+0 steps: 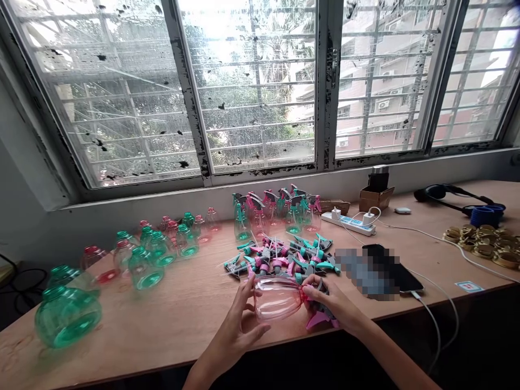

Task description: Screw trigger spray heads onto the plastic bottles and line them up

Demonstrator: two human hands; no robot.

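A clear pink spray bottle (278, 298) lies sideways in the air near the table's front edge, its neck pointing right. My left hand (239, 319) grips it around the base, thumb stretched along the underside. At the neck, my right hand (331, 303) is closed on a grey and pink spray head (320, 319), whose pink trigger hangs below the fingers. Whether the head is threaded onto the neck is hidden by the fingers. Just behind the bottle lies a pile of loose pink, green and grey spray heads (280, 254).
Green and pink bottles without heads (148, 268) stand at the left. Several bottles fitted with heads (276, 211) stand by the window wall. Rightward are a power strip (349, 223), a phone (392, 268) on a cable, headphones (459, 195) and gold-coloured rings (483, 241).
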